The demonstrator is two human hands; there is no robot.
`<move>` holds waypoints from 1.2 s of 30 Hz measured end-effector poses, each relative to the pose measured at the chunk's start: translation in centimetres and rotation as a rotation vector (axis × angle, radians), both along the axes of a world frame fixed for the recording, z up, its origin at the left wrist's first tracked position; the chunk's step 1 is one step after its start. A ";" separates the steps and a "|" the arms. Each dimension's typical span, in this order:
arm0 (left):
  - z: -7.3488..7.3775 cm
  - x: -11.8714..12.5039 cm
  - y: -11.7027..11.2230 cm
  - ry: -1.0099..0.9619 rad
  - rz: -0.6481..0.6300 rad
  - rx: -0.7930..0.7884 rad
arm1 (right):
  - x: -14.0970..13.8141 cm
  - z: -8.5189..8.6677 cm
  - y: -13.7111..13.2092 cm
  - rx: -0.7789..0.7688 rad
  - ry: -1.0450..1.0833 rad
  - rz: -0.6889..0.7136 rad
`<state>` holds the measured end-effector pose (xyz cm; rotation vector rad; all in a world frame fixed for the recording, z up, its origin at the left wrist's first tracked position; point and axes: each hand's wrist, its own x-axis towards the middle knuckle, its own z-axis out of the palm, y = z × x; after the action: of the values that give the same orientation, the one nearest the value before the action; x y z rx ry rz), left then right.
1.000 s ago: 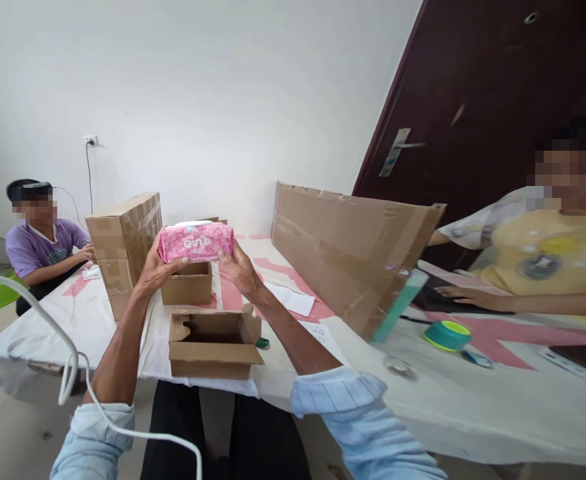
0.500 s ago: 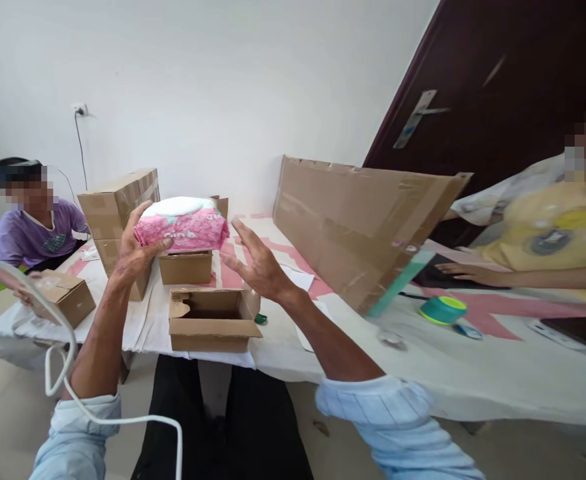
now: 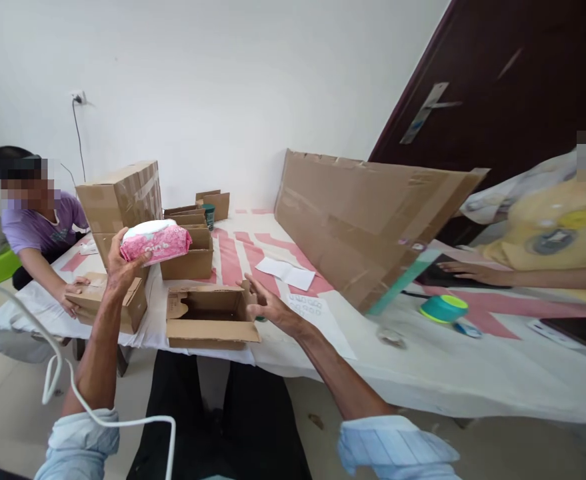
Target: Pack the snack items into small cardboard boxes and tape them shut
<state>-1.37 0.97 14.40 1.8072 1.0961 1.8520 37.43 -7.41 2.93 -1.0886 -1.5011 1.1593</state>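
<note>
My left hand (image 3: 117, 272) grips a pink wet wipes pack (image 3: 160, 245) with a white lid on top, holding it by its left end above the table. Below and to its right stands an open cardboard box (image 3: 213, 333), its flaps folded outward. My right hand (image 3: 273, 308) is at this box's right end flap, fingers apart and curved; whether they touch the flap I cannot tell. The box's inside is dark, and its contents cannot be made out.
Other open boxes (image 3: 187, 263) and a green cup (image 3: 209, 217) stand behind. Tall stacked cartons (image 3: 117, 200) are at left, where a person in purple (image 3: 47, 230) holds a closed carton (image 3: 125, 310). A cardboard panel (image 3: 367, 220) leans at right. Papers (image 3: 287, 272), tape (image 3: 444, 309) and a phone (image 3: 580, 331) lie there.
My left hand has carried the wipes pack left and slightly down. My right hand has left the pack's side and dropped to the box flap. The person in purple has pushed the closed carton rightward.
</note>
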 end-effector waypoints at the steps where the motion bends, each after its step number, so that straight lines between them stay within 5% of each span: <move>1: -0.3 0.2 -0.1 0.015 -0.003 0.000 | -0.4 -0.3 -0.2 0.005 -0.014 -0.031; 9: -3.8 3.1 1.0 0.217 -0.063 -0.042 | -2.7 -2.0 -1.3 0.134 -0.117 -0.162; 17: -12.1 5.0 4.5 0.265 -0.145 -0.202 | -0.1 -3.5 -6.8 0.223 -0.168 -0.257; 20: -14.1 6.0 5.7 0.229 -0.177 -0.224 | 0.3 -3.7 -8.2 0.233 -0.203 -0.276; 29: -15.6 6.0 8.2 0.337 -0.079 -0.295 | 0.5 -3.7 -10.0 0.172 -0.200 -0.301; 36: -15.3 5.4 5.7 0.606 0.160 -0.340 | 0.6 -3.0 -10.3 0.153 -0.174 -0.338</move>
<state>4.00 6.70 -0.89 2.1628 1.6824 1.0959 38.06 -17.73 -0.09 -1.3032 -1.4402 0.7210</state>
